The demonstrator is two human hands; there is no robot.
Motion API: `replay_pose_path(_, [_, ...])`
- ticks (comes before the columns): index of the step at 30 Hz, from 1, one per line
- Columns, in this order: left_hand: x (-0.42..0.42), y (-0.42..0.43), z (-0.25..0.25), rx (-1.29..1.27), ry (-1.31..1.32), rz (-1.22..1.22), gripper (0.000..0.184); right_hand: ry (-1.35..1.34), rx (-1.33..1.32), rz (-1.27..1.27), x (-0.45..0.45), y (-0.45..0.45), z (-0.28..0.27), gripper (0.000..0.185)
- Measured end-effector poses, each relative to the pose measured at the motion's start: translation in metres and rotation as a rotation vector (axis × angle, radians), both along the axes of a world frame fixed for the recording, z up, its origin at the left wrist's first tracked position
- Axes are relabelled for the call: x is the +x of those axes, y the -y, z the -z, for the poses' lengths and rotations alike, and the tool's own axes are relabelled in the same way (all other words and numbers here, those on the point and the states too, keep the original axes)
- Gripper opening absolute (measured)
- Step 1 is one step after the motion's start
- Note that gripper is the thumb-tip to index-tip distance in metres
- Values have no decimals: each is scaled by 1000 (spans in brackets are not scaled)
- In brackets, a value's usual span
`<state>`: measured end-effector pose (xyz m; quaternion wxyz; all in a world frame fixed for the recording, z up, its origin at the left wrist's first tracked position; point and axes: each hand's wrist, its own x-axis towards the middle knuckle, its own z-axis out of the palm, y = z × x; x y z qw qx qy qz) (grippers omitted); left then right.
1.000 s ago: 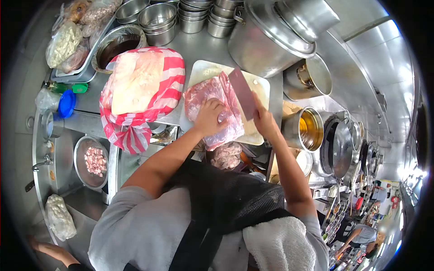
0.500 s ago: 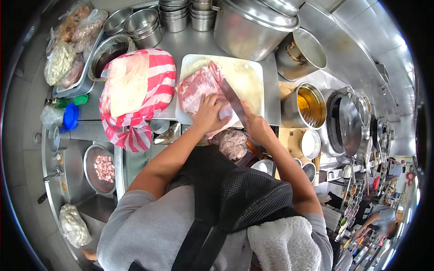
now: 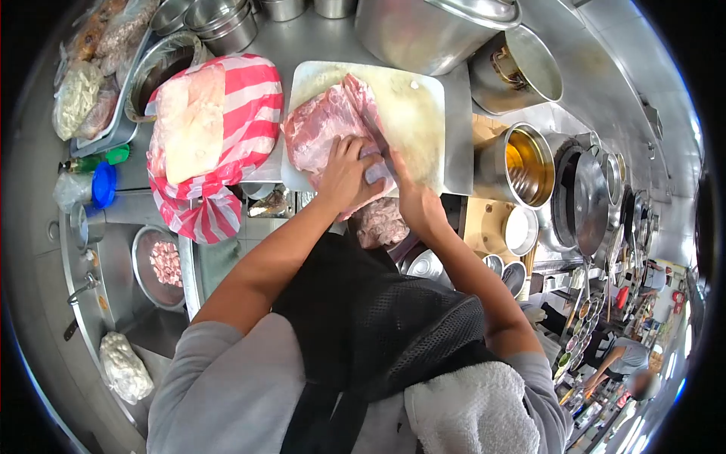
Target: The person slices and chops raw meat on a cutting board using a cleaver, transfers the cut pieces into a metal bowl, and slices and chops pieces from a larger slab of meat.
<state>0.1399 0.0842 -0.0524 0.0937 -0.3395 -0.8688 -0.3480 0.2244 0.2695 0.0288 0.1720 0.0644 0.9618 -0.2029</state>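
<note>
Knife (image 3: 373, 125) against raw meat (image 3: 321, 125) on a white cutting board (image 3: 416, 113).

Right hand (image 3: 418, 206) grips the handle, the narrow edge-on blade lying along the meat's right part, while the left hand (image 3: 348, 175) rests open on top of the meat, fingers spread, thumb toward the knife; the meat lies on the board's left half, its near end reaching past the near edge, close to more pale meat (image 3: 380, 225) below; left of the board, a red-and-white striped bag (image 3: 259, 98) sits around a pale slab (image 3: 198, 132), and right of it stands a steel pot (image 3: 495, 170) of yellow liquid.
</note>
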Motion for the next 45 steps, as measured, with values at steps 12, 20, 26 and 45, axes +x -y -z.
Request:
replay_pose_path(12, [-2,1,12,30,-65,-2,47,-203,-115,-104,-49,-1,29,94])
replay_pose_path(20, [5,6,5,37,-26,-12,48,-137,-52,28,130,-36,62,92])
replay_pose_path(26, [14,19,8,75,-40,-5,53,-223,-222,54,185,-60,20,82])
replay_pose_path(45, [20,34,6,85,-71,37,50,-214,-8,141,49,-25,-18,80])
